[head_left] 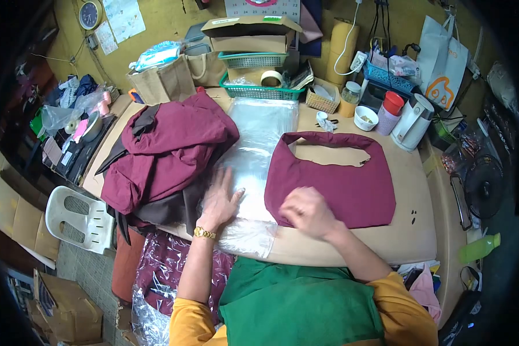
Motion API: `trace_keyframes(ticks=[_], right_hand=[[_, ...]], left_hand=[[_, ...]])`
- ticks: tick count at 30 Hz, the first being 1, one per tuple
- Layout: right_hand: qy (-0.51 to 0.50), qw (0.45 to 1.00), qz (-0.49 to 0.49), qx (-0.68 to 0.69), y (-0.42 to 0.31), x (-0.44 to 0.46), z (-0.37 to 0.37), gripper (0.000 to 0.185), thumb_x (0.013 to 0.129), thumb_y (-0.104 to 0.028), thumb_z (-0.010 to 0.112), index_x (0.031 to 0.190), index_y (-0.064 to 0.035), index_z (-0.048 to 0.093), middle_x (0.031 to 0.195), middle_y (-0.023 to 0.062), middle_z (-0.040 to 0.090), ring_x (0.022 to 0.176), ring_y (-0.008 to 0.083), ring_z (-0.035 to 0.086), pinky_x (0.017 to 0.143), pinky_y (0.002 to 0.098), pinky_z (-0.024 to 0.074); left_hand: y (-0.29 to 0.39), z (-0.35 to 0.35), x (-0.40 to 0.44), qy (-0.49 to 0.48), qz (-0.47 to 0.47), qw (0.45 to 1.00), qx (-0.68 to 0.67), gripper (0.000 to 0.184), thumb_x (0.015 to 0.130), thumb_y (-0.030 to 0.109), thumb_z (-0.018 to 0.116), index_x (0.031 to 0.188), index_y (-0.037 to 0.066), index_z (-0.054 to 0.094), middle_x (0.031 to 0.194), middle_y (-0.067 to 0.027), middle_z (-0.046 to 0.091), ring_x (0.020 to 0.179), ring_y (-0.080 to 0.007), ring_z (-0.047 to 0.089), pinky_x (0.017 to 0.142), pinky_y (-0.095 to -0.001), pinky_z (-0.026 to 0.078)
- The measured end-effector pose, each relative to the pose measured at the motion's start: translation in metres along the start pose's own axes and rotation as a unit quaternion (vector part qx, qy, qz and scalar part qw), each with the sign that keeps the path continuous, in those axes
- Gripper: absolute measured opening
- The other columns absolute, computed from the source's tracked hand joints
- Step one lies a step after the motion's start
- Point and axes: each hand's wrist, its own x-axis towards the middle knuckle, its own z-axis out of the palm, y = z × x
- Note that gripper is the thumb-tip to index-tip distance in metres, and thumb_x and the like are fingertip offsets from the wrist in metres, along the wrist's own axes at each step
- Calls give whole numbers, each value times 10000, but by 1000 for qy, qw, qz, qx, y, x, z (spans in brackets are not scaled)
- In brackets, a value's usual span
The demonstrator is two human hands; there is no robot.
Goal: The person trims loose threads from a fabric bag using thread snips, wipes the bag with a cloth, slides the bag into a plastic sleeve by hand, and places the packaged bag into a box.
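Observation:
A maroon cloth shoulder bag (334, 187) lies flat on the table, its wide strap looped toward the back. Over the bag's lower left part, my right hand (310, 212) is curled closed and slightly blurred; whatever its fingers may hold is hidden. My left hand (220, 199), with a gold watch at the wrist, rests with fingers spread on a stack of clear plastic bags (256, 138). Left of that stack is a heap of maroon and dark cloth bags (167, 144), near my left hand.
Green baskets (262, 92) stand at the back with a tape roll and a cardboard box. A glass jar (350, 98), a white bowl (365, 117) and an electric kettle (413, 122) line the back right. A white plastic chair (78, 219) is at the left.

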Motion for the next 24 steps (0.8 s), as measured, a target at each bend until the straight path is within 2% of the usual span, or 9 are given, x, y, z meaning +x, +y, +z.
trace_keyframes(ticks=[2,6,8,13,16,18,19,22,24], right_hand=[[57,991,118,-42,22,-14,-16,44,789,-79,711,767,-59,678,846,89,646,830,290,621,751,401,478],[26,954,296,-29,53,-53,-16,31,816,-54,691,817,-43,662,858,78,618,829,276,590,771,402,472],[45,958,280,-39,59,-61,-9,34,817,-57,692,817,-49,659,849,72,613,825,270,585,780,401,465],[44,959,276,-50,63,-62,-4,41,811,-68,699,822,-71,659,830,57,604,814,258,574,798,400,445],[40,958,282,-39,66,-63,-3,46,807,-73,703,819,-80,659,829,52,606,824,253,575,789,401,440],[37,956,287,-47,65,-63,-3,44,807,-71,700,820,-80,659,824,56,606,814,255,577,783,402,442],[37,956,287,-46,65,-63,-3,44,807,-71,700,820,-80,659,824,56,606,814,255,577,783,402,442],[50,958,280,-41,66,-64,-3,41,810,-69,696,809,-78,657,813,58,603,803,259,580,775,399,444],[70,959,272,-37,63,-62,-3,37,808,-60,690,798,-76,658,801,66,608,779,276,588,744,407,456]], left_hand=[[2,6,1,-32,-59,997,-32,770,925,470,573,1512,42,319,1555,-272,280,1454,-404,256,1168,-558,222],[14,13,1,-48,22,991,123,837,897,554,576,1527,76,302,1587,-243,227,1457,-446,223,1151,-609,206],[9,9,6,-90,108,985,101,871,885,601,574,1556,150,253,1612,-202,195,1484,-426,165,1119,-650,239],[26,8,7,-68,38,989,124,773,900,593,551,1539,221,325,1620,-160,205,1492,-399,161,1116,-678,218],[14,26,12,-23,98,991,87,521,933,379,593,1418,202,525,1551,-190,354,1444,-403,302,1134,-636,221],[2,29,18,27,118,988,-100,335,910,129,597,1237,132,672,1401,-192,543,1357,-394,447,1137,-596,263],[4,32,21,126,125,977,-119,180,862,19,613,1003,56,718,1130,-176,697,1142,-356,632,1031,-472,438],[4,25,29,136,-9,970,-199,47,873,50,634,894,38,674,951,-143,717,899,-303,694,797,-379,527],[5,24,38,187,-2,966,-180,161,890,123,672,788,25,594,744,-142,627,657,-295,602,593,-376,461]])
